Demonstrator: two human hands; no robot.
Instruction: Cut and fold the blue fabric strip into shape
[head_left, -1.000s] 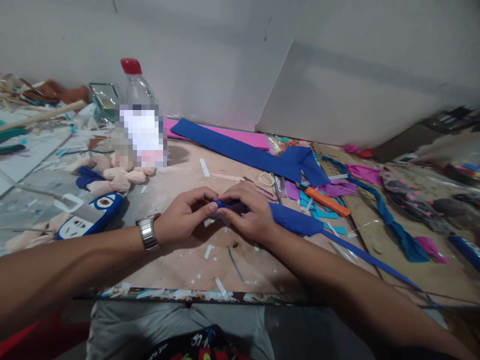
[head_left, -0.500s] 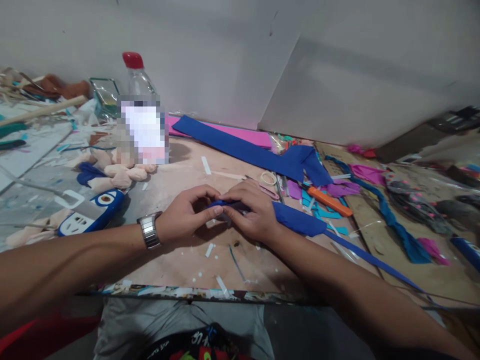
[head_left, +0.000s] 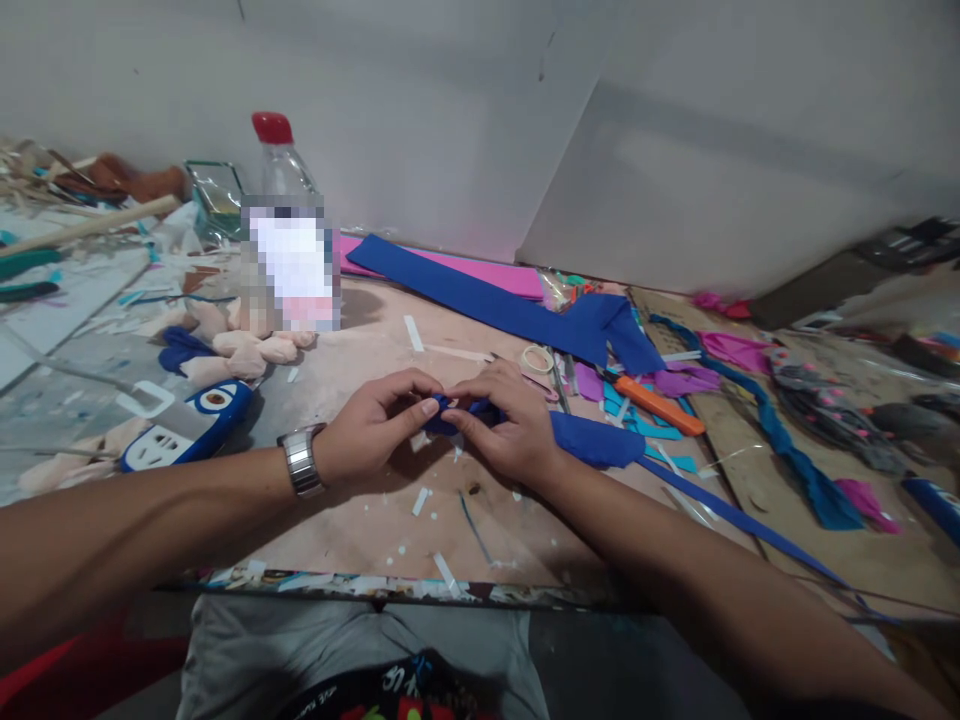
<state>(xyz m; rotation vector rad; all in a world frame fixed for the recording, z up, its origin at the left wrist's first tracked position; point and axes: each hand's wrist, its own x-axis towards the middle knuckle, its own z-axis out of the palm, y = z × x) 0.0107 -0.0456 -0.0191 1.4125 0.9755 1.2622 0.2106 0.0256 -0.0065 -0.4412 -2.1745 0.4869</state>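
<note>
Over the middle of the table, my left hand (head_left: 386, 420) pinches the end of a blue fabric strip (head_left: 596, 440) between thumb and fingers. A metal-banded watch sits on that wrist. My right hand (head_left: 506, 420) grips the same strip just beside it, thumb and fingertips almost meeting the left ones. Between the hands the cloth looks bunched or folded; its exact shape is partly hidden by the fingers. From beneath the right hand the strip runs right, narrowing to a thin tail along the table toward the front right edge.
Behind the hands lies a wide blue fabric band (head_left: 480, 295) over pink material. An orange utility knife (head_left: 660, 403) and a tape roll (head_left: 537, 358) are to the right. At left stand a power strip (head_left: 187, 430), beige fabric pieces (head_left: 251, 350) and a red-capped bottle (head_left: 281, 165).
My fingers have shifted slightly on the strip, and more bunched blue cloth shows between them. The strip's wide part right of my right hand has drawn a little to the left.
</note>
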